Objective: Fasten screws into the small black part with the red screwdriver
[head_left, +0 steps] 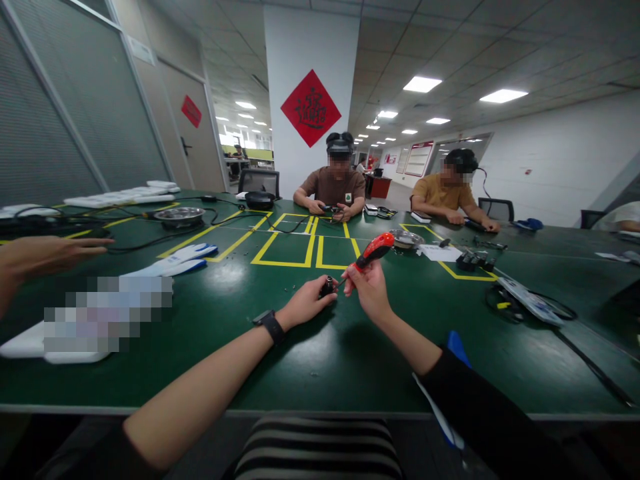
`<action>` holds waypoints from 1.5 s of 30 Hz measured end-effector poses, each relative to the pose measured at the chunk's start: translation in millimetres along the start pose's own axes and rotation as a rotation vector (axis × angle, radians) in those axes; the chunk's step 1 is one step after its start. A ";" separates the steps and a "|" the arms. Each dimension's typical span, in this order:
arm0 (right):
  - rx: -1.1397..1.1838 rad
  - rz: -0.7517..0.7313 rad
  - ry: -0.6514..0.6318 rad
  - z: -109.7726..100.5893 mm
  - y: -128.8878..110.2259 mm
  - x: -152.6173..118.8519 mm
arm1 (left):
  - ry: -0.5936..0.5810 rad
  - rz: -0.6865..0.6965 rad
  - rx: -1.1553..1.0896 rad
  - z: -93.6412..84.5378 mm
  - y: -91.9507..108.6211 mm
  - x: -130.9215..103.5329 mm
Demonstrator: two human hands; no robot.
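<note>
My left hand [311,301] is closed around a small black cylindrical part [328,287] with a metallic end, held just above the table. In my right hand [369,288] is a screwdriver [373,251] with a red and black handle, tilted so that its shaft runs down to the left. The tip is at the black part; whether it sits inside a screw head is too small to tell. A few tiny bits [314,374] lie on the green table [280,387] near my forearms.
White-blue gloves [175,260] lie left of my hands. Metal bowls [179,215] [406,239] stand farther back. Black parts [475,260] and cables are at right. Another person's hand [55,255] reaches in at left; two people [333,183] [445,193] sit opposite. Yellow tape [285,264] marks rectangles.
</note>
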State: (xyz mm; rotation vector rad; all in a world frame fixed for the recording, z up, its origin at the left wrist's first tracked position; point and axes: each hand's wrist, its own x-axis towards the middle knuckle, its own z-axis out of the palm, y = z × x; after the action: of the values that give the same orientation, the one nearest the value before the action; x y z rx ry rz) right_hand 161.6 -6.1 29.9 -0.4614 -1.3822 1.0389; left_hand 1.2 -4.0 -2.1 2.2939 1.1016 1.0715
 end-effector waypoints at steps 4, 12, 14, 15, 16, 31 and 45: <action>0.013 0.002 0.016 1.1 -1.6 -2.1 | 0.007 0.007 0.003 0.1 -0.3 -0.5; 0.074 0.043 -0.038 0.3 -5.1 -3.9 | 0.003 0.019 -0.023 0.3 -0.8 -0.3; 0.060 0.053 -0.030 -0.1 -4.3 -2.8 | -0.002 0.011 -0.020 0.4 -0.8 0.1; 0.051 0.057 -0.023 -0.3 -3.8 -2.2 | -0.003 0.005 -0.018 0.5 -0.9 0.2; 0.043 0.059 -0.014 -0.4 -3.1 -1.7 | -0.002 0.001 -0.015 0.6 -1.0 0.2; 0.021 0.009 0.017 3.4 -1.3 -3.9 | -0.006 0.013 -0.006 0.4 0.0 0.1; -0.001 0.015 -0.052 4.3 -3.7 -4.9 | 0.003 0.008 0.021 1.1 -0.2 -1.2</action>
State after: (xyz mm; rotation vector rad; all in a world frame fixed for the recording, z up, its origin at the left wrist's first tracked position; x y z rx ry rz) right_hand 159.5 -13.2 30.9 -0.4485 -1.4276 1.0688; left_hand 1.6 -4.8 -3.4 2.3157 1.1110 1.0714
